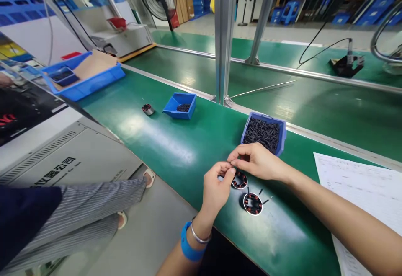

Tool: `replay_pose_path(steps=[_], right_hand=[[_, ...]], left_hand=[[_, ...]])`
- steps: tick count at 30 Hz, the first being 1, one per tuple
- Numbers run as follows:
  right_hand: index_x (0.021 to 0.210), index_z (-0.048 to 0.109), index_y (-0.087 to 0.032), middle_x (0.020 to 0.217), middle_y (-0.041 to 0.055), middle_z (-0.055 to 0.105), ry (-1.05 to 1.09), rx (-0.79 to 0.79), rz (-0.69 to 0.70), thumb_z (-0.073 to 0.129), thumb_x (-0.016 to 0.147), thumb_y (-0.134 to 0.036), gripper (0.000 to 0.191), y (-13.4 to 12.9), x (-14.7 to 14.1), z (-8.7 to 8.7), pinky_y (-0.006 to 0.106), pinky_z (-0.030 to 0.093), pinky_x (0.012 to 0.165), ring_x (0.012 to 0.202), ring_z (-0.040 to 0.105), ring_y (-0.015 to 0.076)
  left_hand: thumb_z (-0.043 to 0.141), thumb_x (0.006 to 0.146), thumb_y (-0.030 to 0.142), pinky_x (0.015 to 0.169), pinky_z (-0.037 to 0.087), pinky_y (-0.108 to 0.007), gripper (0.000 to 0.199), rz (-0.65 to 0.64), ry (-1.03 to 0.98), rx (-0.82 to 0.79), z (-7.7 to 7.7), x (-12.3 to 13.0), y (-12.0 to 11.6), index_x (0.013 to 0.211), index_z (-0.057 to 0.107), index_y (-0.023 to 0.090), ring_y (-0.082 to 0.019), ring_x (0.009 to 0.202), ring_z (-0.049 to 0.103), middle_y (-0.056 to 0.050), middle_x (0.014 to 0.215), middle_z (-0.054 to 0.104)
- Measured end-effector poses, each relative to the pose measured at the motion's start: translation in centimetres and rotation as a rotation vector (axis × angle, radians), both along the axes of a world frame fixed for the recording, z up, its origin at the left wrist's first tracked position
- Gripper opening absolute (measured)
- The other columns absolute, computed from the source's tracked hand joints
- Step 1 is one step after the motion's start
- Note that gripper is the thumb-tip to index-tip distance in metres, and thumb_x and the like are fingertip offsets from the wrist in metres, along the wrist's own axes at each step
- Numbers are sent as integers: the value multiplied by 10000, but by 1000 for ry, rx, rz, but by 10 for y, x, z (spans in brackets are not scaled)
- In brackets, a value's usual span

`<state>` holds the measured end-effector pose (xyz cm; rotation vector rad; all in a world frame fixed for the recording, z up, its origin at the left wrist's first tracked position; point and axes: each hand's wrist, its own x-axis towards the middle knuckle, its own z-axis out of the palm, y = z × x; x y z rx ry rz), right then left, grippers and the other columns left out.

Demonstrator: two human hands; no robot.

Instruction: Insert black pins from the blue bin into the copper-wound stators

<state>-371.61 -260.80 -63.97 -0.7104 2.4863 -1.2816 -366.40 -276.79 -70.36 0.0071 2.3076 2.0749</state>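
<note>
Two round metal rings with red and black windings lie on the green table [176, 142]. The nearer ring [253, 204] has several short black pieces sticking out of its rim. Just beyond it, the other ring [240, 180] sits directly beneath my fingers. My left hand [218, 186] and my right hand [256, 161] meet at the fingertips above this farther ring, both pinched closed. What they pinch is too small to make out. A blue-violet bin [283, 140] full of short black tubes stands right behind my right hand.
Farther left are a small blue bin [179, 113] with some black tubes, another metal ring part [147, 109] and a large blue tray [78, 94]. Printed paper [361, 184] lies at right. A metal post [222, 37] rises behind. Someone's legs [94, 209] show at left.
</note>
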Motion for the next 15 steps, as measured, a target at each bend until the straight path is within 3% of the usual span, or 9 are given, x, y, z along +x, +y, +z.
replay_pose_path(steps=[10, 15], right_hand=[[893, 743, -141, 841, 13, 743, 7, -1, 8, 607, 811, -141, 159, -5, -3, 5, 183, 454, 671, 729, 656, 107], [975, 736, -116, 904, 34, 741, 87, 207, 138, 608, 825, -149, 200, -9, -15, 12, 190, 432, 736, 814, 644, 116]], left_hand=[[627, 833, 421, 769, 505, -272, 273, -24, -24, -39, -12, -3, -7, 884, 665, 155, -174, 809, 647, -52, 862, 708], [724, 658, 583, 754, 535, -286, 491, 51, -140, -64, -24, -16, -17, 877, 666, 147, -206, 807, 663, -67, 854, 719]])
